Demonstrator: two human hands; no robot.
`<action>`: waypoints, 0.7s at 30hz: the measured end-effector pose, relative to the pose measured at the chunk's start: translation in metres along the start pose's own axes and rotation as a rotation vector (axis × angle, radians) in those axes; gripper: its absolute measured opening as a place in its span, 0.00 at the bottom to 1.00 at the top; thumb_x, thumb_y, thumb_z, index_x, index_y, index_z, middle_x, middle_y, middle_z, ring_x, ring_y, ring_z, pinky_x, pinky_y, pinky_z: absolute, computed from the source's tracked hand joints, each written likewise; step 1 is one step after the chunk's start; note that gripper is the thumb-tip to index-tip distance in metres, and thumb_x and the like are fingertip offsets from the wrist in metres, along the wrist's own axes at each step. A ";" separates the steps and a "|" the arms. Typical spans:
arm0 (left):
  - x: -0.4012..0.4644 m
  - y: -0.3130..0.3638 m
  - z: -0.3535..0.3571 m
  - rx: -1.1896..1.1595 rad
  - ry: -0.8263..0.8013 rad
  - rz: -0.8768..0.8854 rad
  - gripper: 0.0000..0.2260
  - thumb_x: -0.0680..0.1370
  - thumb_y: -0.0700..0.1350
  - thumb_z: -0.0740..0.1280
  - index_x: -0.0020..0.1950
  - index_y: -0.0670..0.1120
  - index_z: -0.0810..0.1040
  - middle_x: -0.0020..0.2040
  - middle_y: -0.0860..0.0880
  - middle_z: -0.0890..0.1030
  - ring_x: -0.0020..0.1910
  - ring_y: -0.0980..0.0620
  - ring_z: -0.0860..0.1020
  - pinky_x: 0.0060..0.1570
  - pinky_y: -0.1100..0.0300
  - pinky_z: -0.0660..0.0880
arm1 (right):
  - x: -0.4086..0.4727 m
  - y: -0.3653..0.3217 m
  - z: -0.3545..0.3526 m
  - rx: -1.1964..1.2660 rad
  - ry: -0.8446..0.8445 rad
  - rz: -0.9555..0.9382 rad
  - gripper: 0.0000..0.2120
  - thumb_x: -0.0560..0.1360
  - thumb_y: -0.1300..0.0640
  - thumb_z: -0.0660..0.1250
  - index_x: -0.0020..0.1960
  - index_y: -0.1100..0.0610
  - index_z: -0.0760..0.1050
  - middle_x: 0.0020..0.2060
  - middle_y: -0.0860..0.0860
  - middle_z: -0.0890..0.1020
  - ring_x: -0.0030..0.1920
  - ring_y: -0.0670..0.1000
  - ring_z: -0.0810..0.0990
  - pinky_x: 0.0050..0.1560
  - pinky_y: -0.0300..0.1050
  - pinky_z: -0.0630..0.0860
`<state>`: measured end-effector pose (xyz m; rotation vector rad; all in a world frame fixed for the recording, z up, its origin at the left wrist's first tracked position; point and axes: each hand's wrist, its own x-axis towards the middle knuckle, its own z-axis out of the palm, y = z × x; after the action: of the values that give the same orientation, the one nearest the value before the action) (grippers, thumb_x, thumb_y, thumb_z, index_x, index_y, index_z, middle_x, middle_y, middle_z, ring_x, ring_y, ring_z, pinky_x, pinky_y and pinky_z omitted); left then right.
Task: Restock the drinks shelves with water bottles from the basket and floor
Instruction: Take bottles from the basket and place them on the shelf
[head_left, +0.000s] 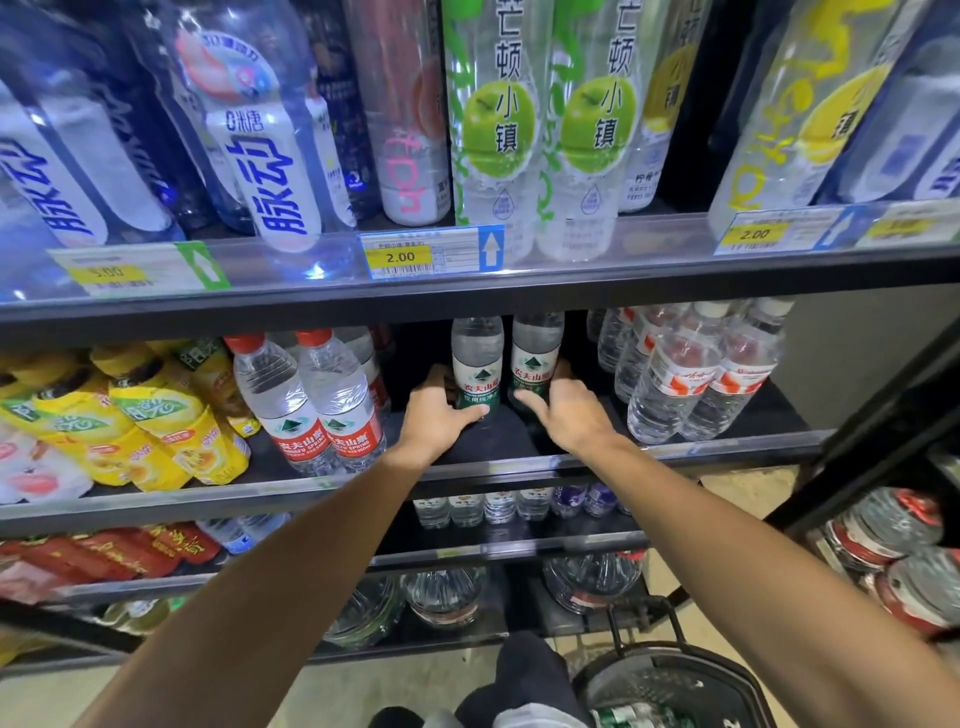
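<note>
Fingers of left hand (434, 415) curled round base of left green-label water bottle (476, 364); right hand (569, 410) grips right green-label water bottle (535, 358), thumb across label. Both bottles upright, side by side, deep in dark gap on middle shelf (493, 467).

Head view only. Red-label water bottles (311, 405) lean just left of gap; red-and-white-label bottles (696, 374) to right. Basket (675, 675) on floor, more bottles inside.

Risks, judged: releasing both at once may tip pair; withdrawing wrists could clip leaning neighbours and topple them forward off shelf edge.
</note>
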<state>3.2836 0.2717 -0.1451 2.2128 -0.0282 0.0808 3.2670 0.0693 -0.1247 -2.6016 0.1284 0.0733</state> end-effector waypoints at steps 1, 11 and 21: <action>0.001 -0.001 0.000 -0.004 0.006 -0.004 0.27 0.69 0.47 0.82 0.61 0.42 0.74 0.56 0.45 0.85 0.51 0.48 0.84 0.51 0.53 0.81 | 0.002 0.002 0.003 -0.015 0.019 0.003 0.29 0.80 0.38 0.63 0.63 0.63 0.69 0.53 0.62 0.82 0.53 0.66 0.81 0.46 0.52 0.74; 0.038 -0.007 0.007 -0.021 0.042 0.004 0.23 0.71 0.43 0.80 0.61 0.38 0.77 0.58 0.40 0.84 0.57 0.43 0.83 0.57 0.48 0.79 | 0.050 0.012 0.015 0.132 0.001 0.011 0.28 0.82 0.45 0.63 0.73 0.63 0.63 0.67 0.66 0.75 0.62 0.67 0.77 0.52 0.52 0.72; 0.075 -0.020 0.031 0.122 0.109 0.100 0.24 0.78 0.51 0.72 0.70 0.42 0.74 0.62 0.40 0.83 0.59 0.39 0.81 0.54 0.50 0.77 | 0.101 0.019 0.041 0.141 0.091 -0.100 0.26 0.83 0.43 0.59 0.72 0.60 0.62 0.66 0.63 0.77 0.60 0.67 0.79 0.54 0.54 0.74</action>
<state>3.3610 0.2597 -0.1743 2.3250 -0.0750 0.2641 3.3643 0.0664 -0.1776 -2.4660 0.0340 -0.0873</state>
